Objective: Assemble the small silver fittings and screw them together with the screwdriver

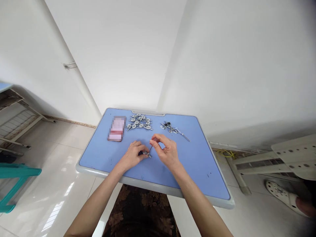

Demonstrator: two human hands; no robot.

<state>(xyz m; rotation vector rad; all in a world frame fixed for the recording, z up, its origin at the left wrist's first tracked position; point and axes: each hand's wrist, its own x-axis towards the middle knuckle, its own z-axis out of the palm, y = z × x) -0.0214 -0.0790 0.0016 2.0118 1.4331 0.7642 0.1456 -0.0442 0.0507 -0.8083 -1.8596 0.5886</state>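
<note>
My left hand is closed on a small metal part near the middle of the blue table. My right hand pinches a thin metal rod whose lower end meets that part. Beyond my left hand lies a group of similar metal parts. Further right is a smaller cluster of loose metal and black pieces, with a thin metal tool beside it.
A blurred-out flat rectangular item lies at the table's left. A white wall stands behind. At the left is a green stool; at the right, a metal frame and another person's shoe.
</note>
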